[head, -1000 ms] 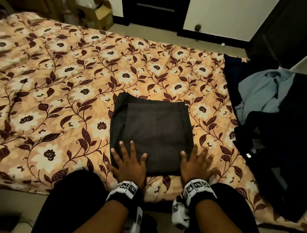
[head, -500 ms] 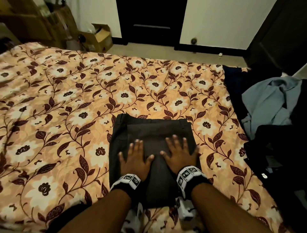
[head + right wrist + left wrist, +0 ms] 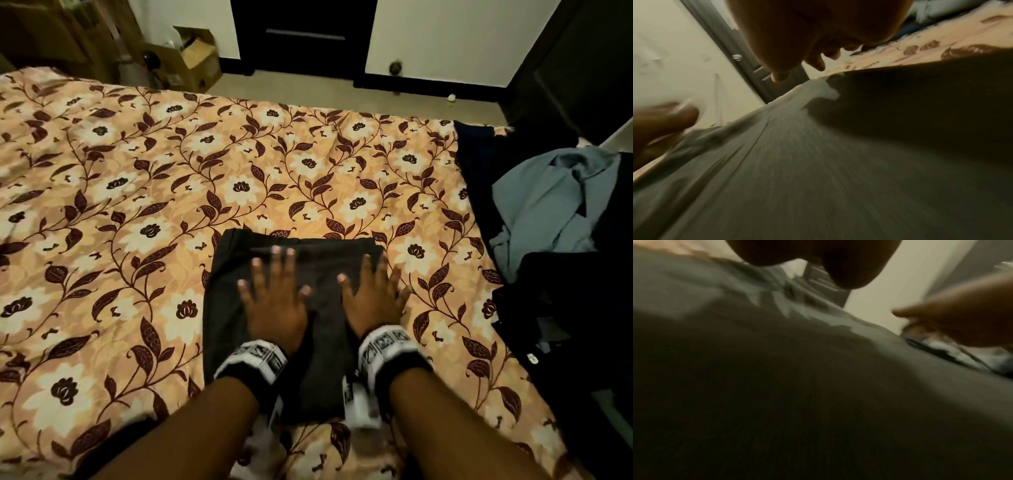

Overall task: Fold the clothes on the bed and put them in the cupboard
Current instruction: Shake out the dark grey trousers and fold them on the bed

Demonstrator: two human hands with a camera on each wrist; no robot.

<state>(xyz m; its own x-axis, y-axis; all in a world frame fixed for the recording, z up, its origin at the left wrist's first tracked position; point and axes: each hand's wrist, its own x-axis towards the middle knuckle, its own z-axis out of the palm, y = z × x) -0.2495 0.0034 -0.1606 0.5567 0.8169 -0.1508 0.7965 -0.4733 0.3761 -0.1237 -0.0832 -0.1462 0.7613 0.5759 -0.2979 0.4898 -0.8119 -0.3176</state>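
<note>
One folded dark garment (image 3: 294, 308) lies on the bed (image 3: 137, 240), pressed flat by the left hand (image 3: 274, 305) and right hand (image 3: 371, 301), fingers extended. Unfolded clothes (image 3: 555, 219) remain at 3 o'clock; nothing is stored.

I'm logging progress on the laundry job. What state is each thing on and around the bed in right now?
Grey trousers: folded into a flat rectangle on the bedspread.
Left hand: flat on the trousers, fingers spread.
Right hand: flat on the trousers near their right edge.
Blue shirt: crumpled, unfolded.
Dark clothes: heaped, unfolded.
Cardboard box: flaps open.
</note>
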